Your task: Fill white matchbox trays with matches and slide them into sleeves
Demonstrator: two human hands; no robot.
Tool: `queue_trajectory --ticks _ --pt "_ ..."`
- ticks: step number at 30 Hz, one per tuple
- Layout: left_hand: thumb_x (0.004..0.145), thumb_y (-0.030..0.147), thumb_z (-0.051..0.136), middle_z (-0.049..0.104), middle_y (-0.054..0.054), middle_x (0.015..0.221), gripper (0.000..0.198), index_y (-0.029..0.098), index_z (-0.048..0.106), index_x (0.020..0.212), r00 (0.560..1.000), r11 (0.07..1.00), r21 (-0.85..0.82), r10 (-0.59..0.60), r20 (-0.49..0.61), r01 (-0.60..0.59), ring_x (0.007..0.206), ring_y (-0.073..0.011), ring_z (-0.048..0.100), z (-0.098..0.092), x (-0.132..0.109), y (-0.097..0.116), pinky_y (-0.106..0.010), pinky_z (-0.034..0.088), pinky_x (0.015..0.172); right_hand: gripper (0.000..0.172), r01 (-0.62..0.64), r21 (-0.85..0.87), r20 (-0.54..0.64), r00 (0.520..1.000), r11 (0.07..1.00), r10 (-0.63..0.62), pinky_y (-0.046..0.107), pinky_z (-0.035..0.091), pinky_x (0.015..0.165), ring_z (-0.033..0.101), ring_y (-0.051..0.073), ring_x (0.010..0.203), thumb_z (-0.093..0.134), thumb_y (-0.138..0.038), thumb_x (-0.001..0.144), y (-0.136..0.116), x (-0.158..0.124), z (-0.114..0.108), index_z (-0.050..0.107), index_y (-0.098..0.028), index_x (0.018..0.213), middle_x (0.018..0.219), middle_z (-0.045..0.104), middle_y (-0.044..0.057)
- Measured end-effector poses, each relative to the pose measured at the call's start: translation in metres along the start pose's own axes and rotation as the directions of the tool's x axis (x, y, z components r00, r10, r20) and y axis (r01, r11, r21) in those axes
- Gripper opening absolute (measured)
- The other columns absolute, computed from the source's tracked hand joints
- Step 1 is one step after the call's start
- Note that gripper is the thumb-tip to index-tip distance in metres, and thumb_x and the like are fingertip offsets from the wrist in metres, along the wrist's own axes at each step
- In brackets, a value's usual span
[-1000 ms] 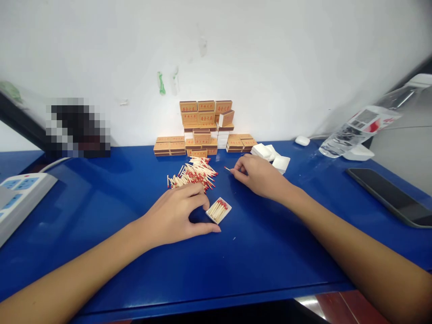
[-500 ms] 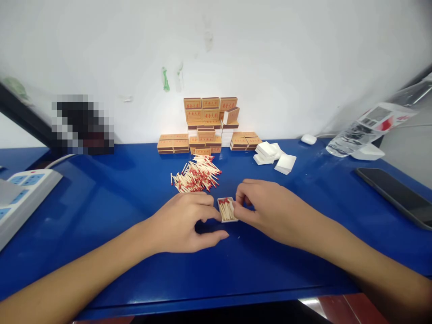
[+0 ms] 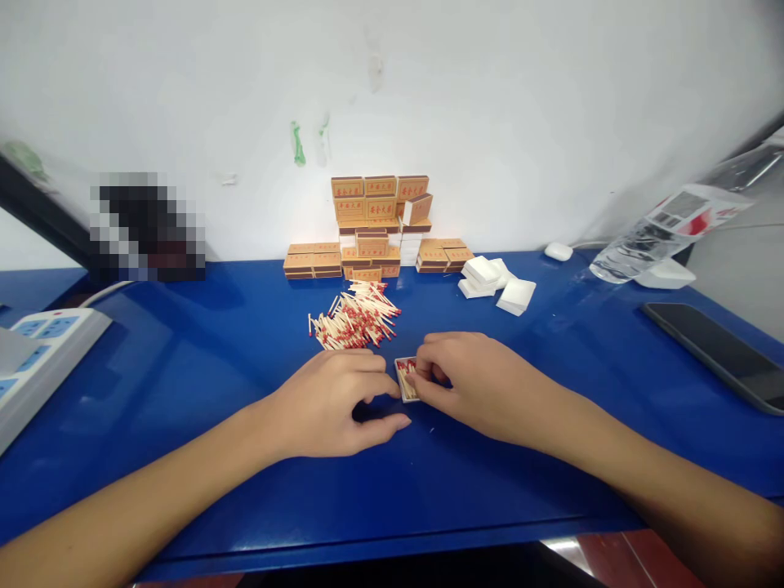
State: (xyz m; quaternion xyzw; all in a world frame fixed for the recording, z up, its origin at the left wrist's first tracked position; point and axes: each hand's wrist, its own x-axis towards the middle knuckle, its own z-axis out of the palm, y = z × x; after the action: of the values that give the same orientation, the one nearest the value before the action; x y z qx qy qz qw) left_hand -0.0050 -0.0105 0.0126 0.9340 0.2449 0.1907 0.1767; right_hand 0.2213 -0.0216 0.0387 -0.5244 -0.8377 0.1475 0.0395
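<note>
A small white matchbox tray (image 3: pixel 399 372) lies on the blue table, with red-tipped matches (image 3: pixel 407 376) lined up inside. My left hand (image 3: pixel 340 400) rests at the tray's left side, its index fingertip against the edge and the thumb spread apart below; it grasps nothing. Over the tray's right half is my right hand (image 3: pixel 469 376), thumb and fingers closed together at the matches. Whatever those fingertips hold is hidden. Just beyond my left hand sits a loose heap of matches (image 3: pixel 355 318), heads pointing various ways.
Orange matchboxes (image 3: pixel 380 208) stand stacked against the wall. White empty trays (image 3: pixel 515 296) are piled at the back right. Farther right are a plastic bottle (image 3: pixel 643 241), a white earbud case (image 3: pixel 559 251) and a phone (image 3: pixel 714 351). A power strip (image 3: pixel 55 359) lies at the left.
My right hand has shifted left, from the tray's right edge to over the matches inside, covering more of them. My left hand stays at the tray's left side.
</note>
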Motion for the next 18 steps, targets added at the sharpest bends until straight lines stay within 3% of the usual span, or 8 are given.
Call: queue_trajectory --ticks 18 --pt "0.099 0.034 0.067 0.061 0.000 0.075 0.020 0.017 0.077 0.093 1.000 0.999 0.035 0.008 0.010 -0.009 0.067 -0.0141 0.058 -0.0001 -0.0003 -0.0001 -0.029 0.045 0.062 0.031 -0.015 0.014 0.016 1.000 1.000 0.015 0.033 0.030 0.062 0.054 0.015 0.066 0.058 -0.028 0.097 -0.0039 0.0008 0.0000 0.058 -0.020 0.067 0.077 0.065 0.004"
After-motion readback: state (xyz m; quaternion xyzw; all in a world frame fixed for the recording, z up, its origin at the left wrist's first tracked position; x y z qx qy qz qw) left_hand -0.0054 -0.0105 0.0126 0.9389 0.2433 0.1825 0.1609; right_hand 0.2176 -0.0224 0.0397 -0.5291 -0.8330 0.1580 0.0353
